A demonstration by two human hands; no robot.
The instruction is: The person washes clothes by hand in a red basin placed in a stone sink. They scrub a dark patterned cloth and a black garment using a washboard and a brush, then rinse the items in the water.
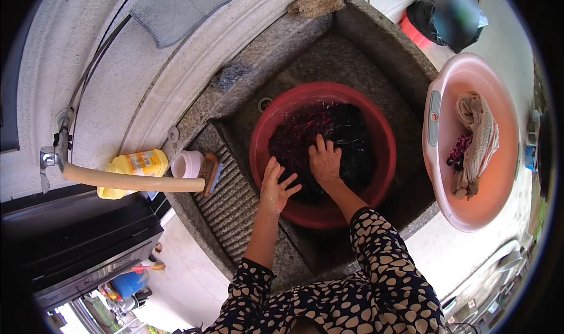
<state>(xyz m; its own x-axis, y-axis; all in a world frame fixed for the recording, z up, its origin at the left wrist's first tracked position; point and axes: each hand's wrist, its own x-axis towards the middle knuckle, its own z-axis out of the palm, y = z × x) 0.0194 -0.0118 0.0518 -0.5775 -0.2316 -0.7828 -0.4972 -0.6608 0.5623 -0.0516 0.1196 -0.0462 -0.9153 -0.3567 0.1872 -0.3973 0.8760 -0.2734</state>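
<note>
A round red basin (386,158) stands in a stone sink (385,37). Dark wet laundry (352,128), black with some magenta-red, lies in the basin's water. My right hand (326,161) rests on the laundry near the middle, palm down, fingers slightly apart. At the basin's left rim, my left hand (278,187) is wet, its fingers spread and nothing in it. How deep the laundry goes under the water is hidden.
A ribbed stone washboard (226,213) lies left of the basin. Beyond it are a scrubbing brush (208,174), a pinkish-white cup (187,164), a yellow bottle (138,164) and a tap with a beige hose (135,181). Right of the sink, a pink tub (504,169) holds light cloth (477,140).
</note>
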